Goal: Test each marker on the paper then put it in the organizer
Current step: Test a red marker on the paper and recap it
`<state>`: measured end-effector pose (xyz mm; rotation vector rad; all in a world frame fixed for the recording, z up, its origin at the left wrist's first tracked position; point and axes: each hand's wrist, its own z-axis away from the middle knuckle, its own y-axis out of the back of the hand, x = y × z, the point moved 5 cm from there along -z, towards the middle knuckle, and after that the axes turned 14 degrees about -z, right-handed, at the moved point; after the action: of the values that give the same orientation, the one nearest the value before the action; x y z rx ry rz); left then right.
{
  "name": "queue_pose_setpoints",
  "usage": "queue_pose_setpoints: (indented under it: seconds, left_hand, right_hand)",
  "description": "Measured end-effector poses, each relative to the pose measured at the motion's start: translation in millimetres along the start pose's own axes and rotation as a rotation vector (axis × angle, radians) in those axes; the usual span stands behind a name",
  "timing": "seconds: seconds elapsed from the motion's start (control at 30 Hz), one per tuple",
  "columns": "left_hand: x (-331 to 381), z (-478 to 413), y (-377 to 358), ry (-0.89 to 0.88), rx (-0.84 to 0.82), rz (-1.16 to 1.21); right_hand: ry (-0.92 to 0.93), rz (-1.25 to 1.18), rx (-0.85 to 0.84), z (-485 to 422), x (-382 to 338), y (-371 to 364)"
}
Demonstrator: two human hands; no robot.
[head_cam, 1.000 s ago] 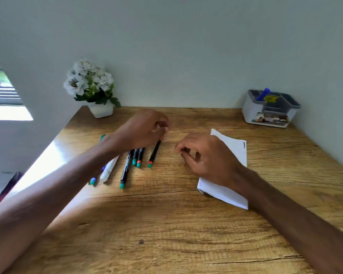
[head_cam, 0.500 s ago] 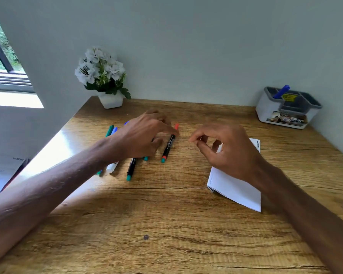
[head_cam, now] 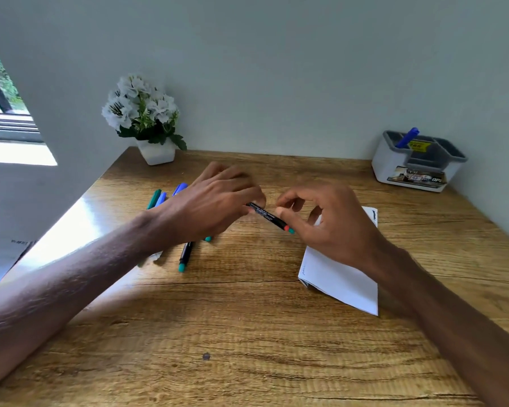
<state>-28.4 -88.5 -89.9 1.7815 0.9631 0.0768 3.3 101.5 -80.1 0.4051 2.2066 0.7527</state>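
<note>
A person's left hand holds a black marker by one end in a narrow grip, lifted above the wooden tabletop and beside the folded paper. The right hand curls at its red-and-teal end; whether its grip has closed cannot be told. More markers lie to the left, and the organizer sits far right. If one hand lets go early, the marker may drop and roll away.

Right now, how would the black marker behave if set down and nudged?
The black marker looks slim and round, so it would probably roll on the smooth desk. It seems stiff and light: the left hand holds it by one end.
</note>
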Motion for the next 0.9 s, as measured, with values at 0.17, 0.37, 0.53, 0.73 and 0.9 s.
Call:
queue_pose_setpoints:
  seconds: [0.17, 0.37, 0.53, 0.73, 0.9]
  left_hand:
    - [7.2, -2.7, 14.1, 0.063, 0.114, -0.055]
    - [1.1, -5.1, 8.4, 0.139, 0.025, -0.011]
    - [6.7, -4.7, 8.8, 0.157, 0.028, -0.002]
    - [32.1, -6.7, 16.5, 0.146, 0.058, -0.020]
    - [36.1, -6.7, 14.2, 0.109, 0.110, 0.021]
  right_hand:
    - [-0.031, 0.025, -0.043, -1.5, -0.3, 3.5]
    - [-0.040, 0.140, -0.029, -2.4, 4.9, 31.3]
    - [-0.079, 0.209, -0.061, -1.8, 15.7, 39.8]
    - [0.042, 0.091, -0.180, -2.9, -1.8, 7.2]
    - [0.109, 0.181, -0.165, 0.8, -1.4, 4.0]
